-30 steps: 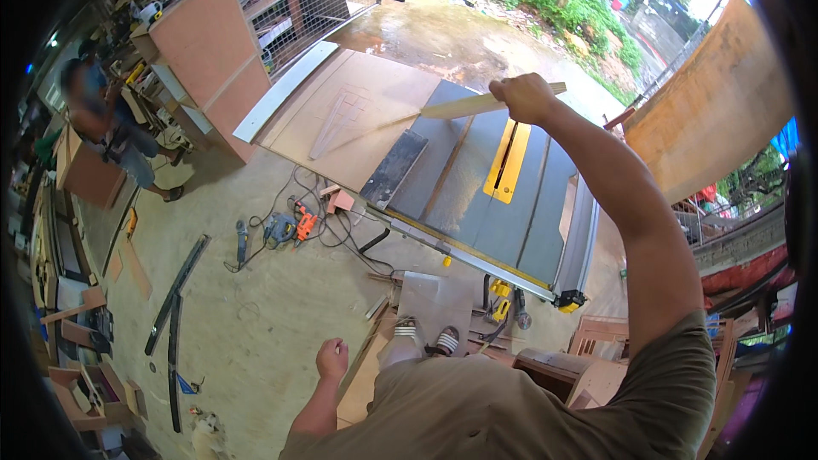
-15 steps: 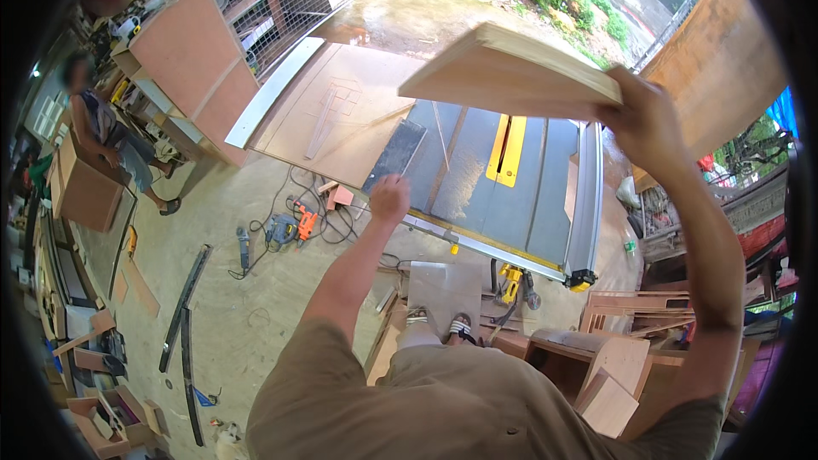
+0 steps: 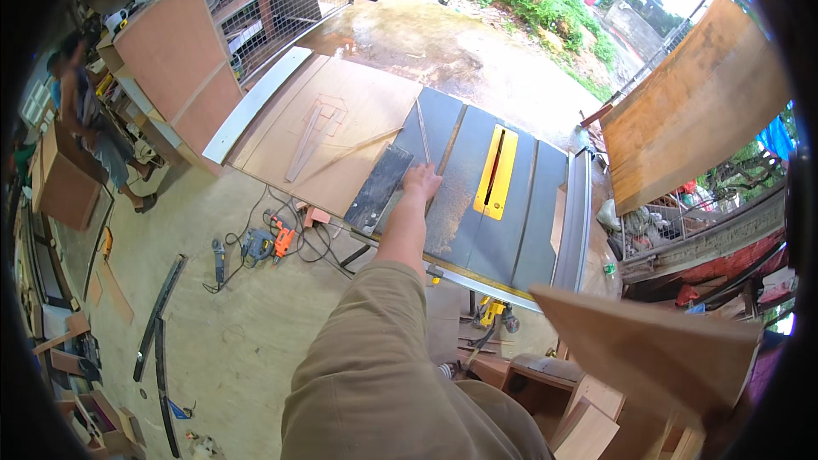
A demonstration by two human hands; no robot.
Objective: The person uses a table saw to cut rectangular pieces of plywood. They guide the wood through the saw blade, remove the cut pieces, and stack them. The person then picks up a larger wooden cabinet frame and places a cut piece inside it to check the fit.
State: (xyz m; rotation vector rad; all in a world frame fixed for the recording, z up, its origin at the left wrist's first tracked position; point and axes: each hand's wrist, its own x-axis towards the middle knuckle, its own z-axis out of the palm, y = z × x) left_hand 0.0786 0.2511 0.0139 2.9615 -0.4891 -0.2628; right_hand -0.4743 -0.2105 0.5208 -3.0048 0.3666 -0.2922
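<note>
My left hand reaches over the table saw, fingers spread low above its grey top. The fingertips are by the near end of a thin wooden strip; whether they touch it I cannot tell. A dark flat board lies just left of the hand. The yellow insert plate with its blade slot is to the right. A tilted wooden panel hangs at the lower right, blurred; my right hand does not show there.
A brown sheet with a drawn outline extends the saw top leftward. Corded power tools and dark strips lie on the floor at left. A person stands by a wooden box. A large plywood sheet leans at right.
The wooden panel has swung from above the saw down to the lower right, and my right hand has left the view. My left hand has moved right and farther over the saw top.
</note>
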